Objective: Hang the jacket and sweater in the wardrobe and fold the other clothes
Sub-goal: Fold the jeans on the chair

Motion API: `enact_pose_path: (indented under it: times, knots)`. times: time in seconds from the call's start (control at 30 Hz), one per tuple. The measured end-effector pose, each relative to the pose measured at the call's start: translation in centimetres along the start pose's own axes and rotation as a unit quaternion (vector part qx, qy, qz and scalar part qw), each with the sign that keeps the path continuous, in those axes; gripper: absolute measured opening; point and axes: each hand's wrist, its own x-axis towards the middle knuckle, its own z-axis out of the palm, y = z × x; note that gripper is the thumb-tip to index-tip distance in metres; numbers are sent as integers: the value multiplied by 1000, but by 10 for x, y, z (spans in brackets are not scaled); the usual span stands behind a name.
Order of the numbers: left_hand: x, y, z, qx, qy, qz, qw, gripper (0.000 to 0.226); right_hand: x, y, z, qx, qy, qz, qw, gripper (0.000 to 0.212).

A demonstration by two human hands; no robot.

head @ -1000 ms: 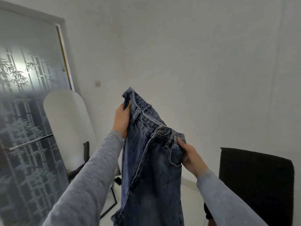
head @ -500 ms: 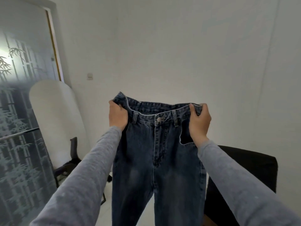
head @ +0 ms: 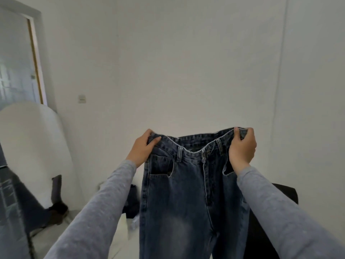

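Observation:
A pair of dark blue jeans (head: 179, 202) hangs in the air in front of me, front side toward me, waistband up and spread wide. My left hand (head: 142, 148) grips the left end of the waistband, thumb over the front. At the right end, my right hand (head: 241, 146) has its fingers curled over the top edge. The legs drop out of view at the bottom. Both my sleeves are grey.
A white chair (head: 31, 152) with a dark frame stands at the left by a frosted glass door (head: 15, 68). Behind the jeans at the right is a black chair back (head: 285, 193). Some dark clothing (head: 132, 202) lies on a pale surface below. A white wall is ahead.
The bunched jeans were spread open by the waistband between both hands; my right hand moved to the right end. The jeans now sit lower in view and the scene has shifted left.

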Motion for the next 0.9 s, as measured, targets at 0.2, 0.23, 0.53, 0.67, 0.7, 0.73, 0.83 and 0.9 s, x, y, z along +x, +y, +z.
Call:
enact_pose_path:
  times: [0.2, 0.23, 0.53, 0.67, 0.7, 0.73, 0.83, 0.9]
  knots:
    - [6, -9, 26, -50, 46, -15, 998, 19, 8, 1, -8, -18, 32, 52, 998, 31]
    - [6, -9, 32, -56, 67, -19, 996, 17, 9, 1, -10, -21, 34, 57, 998, 33]
    - [32, 5, 50, -107, 200, -104, 968, 27, 20, -3, -29, 28, -55, 25, 998, 22]
    - [52, 9, 27, -147, 146, -53, 977, 24, 38, -8, -35, 109, -91, 16, 990, 20]
    - [57, 9, 18, -179, 125, -40, 975, 23, 40, -13, -38, 135, -100, 15, 986, 20]
    - [60, 11, 9, -223, 102, -36, 969, 23, 42, -17, -40, 165, -110, 13, 980, 20]
    - [59, 24, -12, -356, 40, -34, 933, 24, 43, -37, -49, 260, -157, 29, 952, 20]
    - [60, 33, -19, -436, 35, -14, 899, 25, 41, -55, -52, 346, -201, 63, 914, 21]
